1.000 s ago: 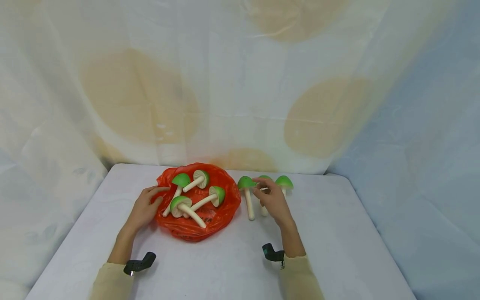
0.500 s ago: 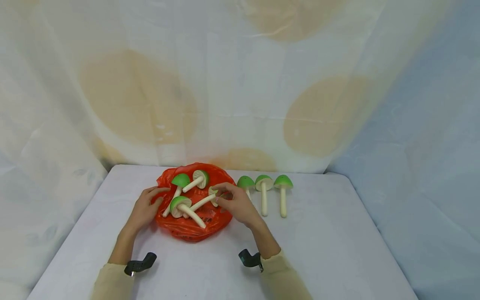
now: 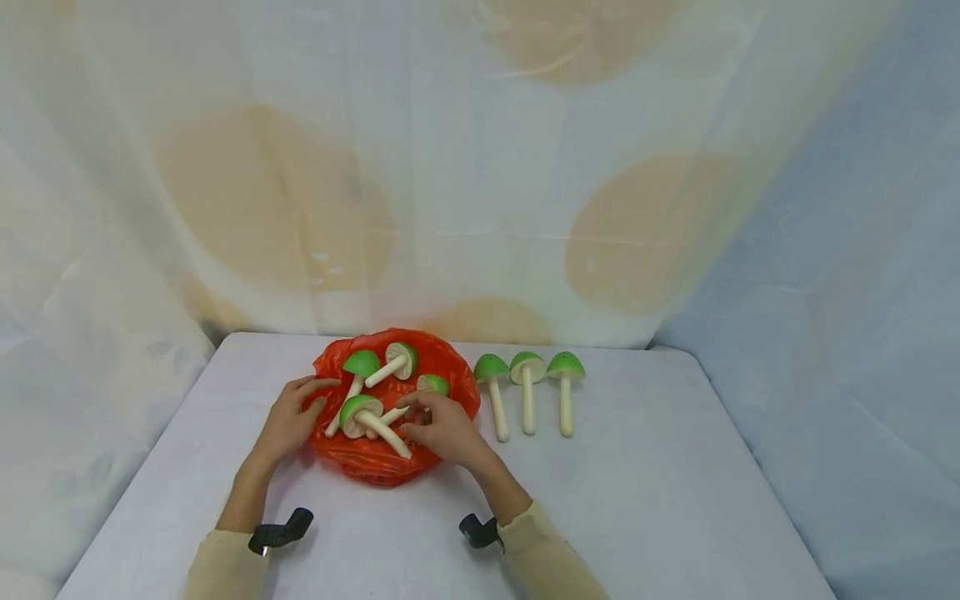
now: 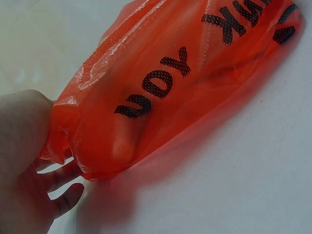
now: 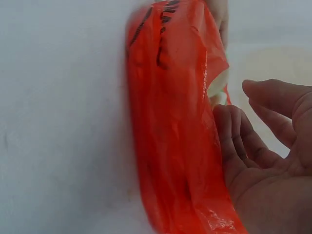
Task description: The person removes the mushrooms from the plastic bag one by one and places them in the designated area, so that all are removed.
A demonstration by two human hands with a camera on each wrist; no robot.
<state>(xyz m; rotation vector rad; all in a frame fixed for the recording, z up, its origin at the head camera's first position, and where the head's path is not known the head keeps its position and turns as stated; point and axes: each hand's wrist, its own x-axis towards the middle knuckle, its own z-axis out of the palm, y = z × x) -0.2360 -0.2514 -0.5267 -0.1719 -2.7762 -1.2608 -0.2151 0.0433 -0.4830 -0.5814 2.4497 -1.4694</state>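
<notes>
A red plastic bag (image 3: 375, 471) lies spread with its mouth upward, holding several toy mushrooms with green caps and cream stems. My left hand (image 3: 291, 421) holds the bag's left rim; in the left wrist view, the red plastic (image 4: 63, 131) passes between the parts of that hand. Over the bag's right side is my right hand (image 3: 446, 429), thumb and fingers apart, close to the stem of a mushroom (image 3: 433, 384) that it partly hides. Nearest the front is another mushroom (image 3: 378, 421), its stem pointing right. The right wrist view shows nothing pinched by the right hand (image 5: 273, 141).
To the right of the bag, three more mushrooms lie in a row: a left one (image 3: 492, 392), a middle one (image 3: 528, 387) and a right one (image 3: 566, 387). They rest on a white-covered table (image 3: 660, 500). A spotted curtain (image 3: 480, 208) hangs behind.
My right hand has left the mushroom row, where it was around the middle one, and moved left over the bag's right side. The left hand has stayed at the bag's rim.
</notes>
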